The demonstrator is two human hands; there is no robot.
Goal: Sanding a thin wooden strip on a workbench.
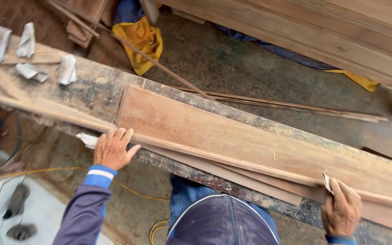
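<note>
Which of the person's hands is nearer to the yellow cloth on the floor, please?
The left hand, on the long board's near edge below the yellow cloth. The right hand is far along the board.

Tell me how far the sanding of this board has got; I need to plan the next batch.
Done: folded used sandpaper pieces lie on the bench. In hand: the right hand presses sandpaper to the reddish board edge while the left hand steadies its other end. Left: cannot tell; the stretch between the hands shows no clear difference.

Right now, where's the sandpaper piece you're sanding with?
In the head view, lower right: the sandpaper piece is pinched in the right hand, pressed on the near edge of the long reddish board atop the workbench.
</note>
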